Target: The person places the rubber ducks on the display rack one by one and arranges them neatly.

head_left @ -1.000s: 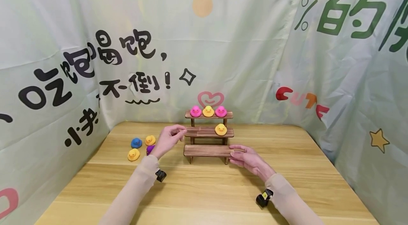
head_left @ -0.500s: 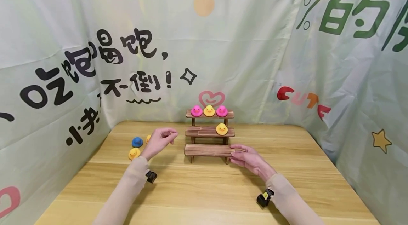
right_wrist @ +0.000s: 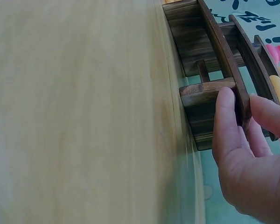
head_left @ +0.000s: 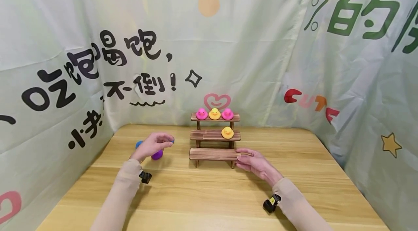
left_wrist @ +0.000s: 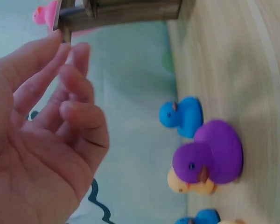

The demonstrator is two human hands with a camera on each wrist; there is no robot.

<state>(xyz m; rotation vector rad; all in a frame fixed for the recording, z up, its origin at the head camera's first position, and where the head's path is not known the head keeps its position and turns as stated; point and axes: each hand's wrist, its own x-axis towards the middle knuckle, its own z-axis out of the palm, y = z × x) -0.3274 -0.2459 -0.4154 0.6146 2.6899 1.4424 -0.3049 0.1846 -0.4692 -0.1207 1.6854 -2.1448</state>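
Observation:
My left hand [head_left: 152,145] hovers over a group of rubber ducks on the left of the table, its fingers loosely bent and holding nothing. The left wrist view shows a purple duck [left_wrist: 212,151] and a blue duck [left_wrist: 189,116] beside that hand, with a yellow duck [left_wrist: 177,181] partly hidden behind the purple one. A three-tier wooden stand [head_left: 212,154] stands in the middle. My right hand [head_left: 258,165] pinches the right end of its lowest plank [right_wrist: 226,51] between thumb and fingers. One yellow duck [head_left: 227,132] sits at the right of the middle tier.
Along the top tier sit a pink duck [head_left: 201,114], a yellow duck [head_left: 214,113] and another pink duck [head_left: 227,114]. The wooden table [head_left: 209,198] is enclosed by a printed cloth backdrop [head_left: 248,60] at the back and sides.
My left hand has moved left, away from the stand's middle tier, to above the loose ducks. The right hand keeps its hold on the lowest plank.

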